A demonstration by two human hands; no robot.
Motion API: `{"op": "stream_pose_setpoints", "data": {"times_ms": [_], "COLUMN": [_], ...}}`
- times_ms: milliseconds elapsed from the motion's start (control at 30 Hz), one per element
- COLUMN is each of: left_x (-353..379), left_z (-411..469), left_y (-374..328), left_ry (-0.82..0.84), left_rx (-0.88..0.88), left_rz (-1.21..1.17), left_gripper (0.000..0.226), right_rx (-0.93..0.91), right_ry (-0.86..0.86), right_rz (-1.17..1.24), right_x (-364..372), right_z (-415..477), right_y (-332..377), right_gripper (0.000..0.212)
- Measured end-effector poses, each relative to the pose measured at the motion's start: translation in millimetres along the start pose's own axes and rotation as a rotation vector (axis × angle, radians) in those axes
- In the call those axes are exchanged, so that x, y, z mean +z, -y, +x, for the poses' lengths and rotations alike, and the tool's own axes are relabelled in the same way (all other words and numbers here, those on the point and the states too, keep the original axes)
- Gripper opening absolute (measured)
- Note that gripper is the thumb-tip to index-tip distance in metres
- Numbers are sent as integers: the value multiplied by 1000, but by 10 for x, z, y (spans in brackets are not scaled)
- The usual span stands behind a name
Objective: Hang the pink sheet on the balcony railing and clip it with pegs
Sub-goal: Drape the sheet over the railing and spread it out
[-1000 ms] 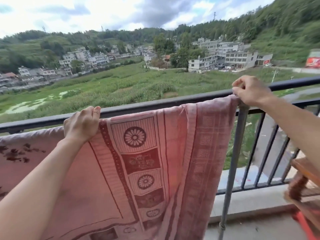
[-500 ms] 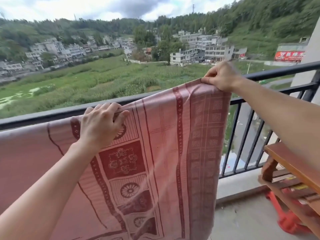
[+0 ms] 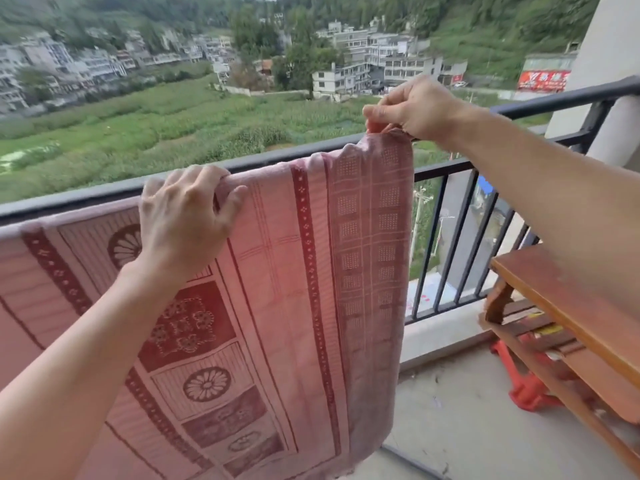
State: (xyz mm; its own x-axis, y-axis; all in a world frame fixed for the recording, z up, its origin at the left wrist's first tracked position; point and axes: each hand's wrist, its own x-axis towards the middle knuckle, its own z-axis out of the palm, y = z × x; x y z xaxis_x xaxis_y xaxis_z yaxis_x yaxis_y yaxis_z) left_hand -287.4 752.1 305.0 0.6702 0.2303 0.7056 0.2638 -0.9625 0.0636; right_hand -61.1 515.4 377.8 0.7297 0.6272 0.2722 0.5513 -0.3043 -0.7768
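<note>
Head view. Pink sheet (image 3: pixel 311 271) hangs draped over the top bar of the dark balcony railing (image 3: pixel 554 98), patterned face toward the camera, dark red borders and flower medallions visible. Its right edge hangs free, with bare railing bars to the right of it.

Left hand (image 3: pixel 187 216): palm down on the sheet at the rail, fingers curled over the top fold, thumb spread to the right. Grasping the cloth against the bar.

Right hand (image 3: pixel 415 109): pinching the sheet's upper right corner between thumb and fingertips, corner bunched and lifted slightly above the rail line. Forearm crosses in from the right edge of frame.

Wooden bench (image 3: pixel 571 323): at right, just inside the railing, slatted lower shelf visible. A red-orange plastic item (image 3: pixel 526 389) sits on the concrete floor (image 3: pixel 467 427) beneath it; cannot tell what it is.

Beyond the railing: green field (image 3: pixel 173 133), multi-storey buildings (image 3: pixel 381 71), wooded hillside. A light-coloured pillar (image 3: pixel 609 46) stands at far right.
</note>
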Motion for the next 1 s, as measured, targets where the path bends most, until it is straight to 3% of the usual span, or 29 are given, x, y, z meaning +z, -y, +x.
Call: {"op": "stream_pose_setpoints", "data": {"times_ms": [100, 233, 400, 500, 633, 733, 833, 933, 1000], "left_x": [-38, -37, 265, 379, 371, 246, 221, 173, 71], "left_z": [-76, -172, -119, -198, -532, -547, -458, -479, -515], "left_y": [-68, -632, -1340, -1438, -1043, -1122, -1257, -1164, -974], "left_ry": [-52, -193, -215, -63, -16, -103, -67, -110, -134], "left_rx": [-71, -24, -95, -238, -417, -498, -496, -519, -629], "left_rz": [-52, -64, 39, 164, -10, -165, 20, -55, -226], "left_gripper": [29, 19, 45, 58, 17, 19, 39, 15, 15], "right_rx": [127, 177, 4, -89, -144, -137, -146, -134, -98], "right_ry": [257, 581, 543, 448, 492, 577, 644, 692, 697], "right_rz": [185, 338, 393, 470, 542, 630, 694, 734, 784], "right_x": [-143, -27, 491, 726, 1110, 1187, 1278, 1372, 1394], "right_z": [77, 177, 257, 303, 163, 126, 118, 151, 190], "right_y": [-228, -552, -427, -260, -17, 5, 81, 119, 90], "right_gripper": [24, 32, 26, 36, 43, 30, 26, 24, 23]}}
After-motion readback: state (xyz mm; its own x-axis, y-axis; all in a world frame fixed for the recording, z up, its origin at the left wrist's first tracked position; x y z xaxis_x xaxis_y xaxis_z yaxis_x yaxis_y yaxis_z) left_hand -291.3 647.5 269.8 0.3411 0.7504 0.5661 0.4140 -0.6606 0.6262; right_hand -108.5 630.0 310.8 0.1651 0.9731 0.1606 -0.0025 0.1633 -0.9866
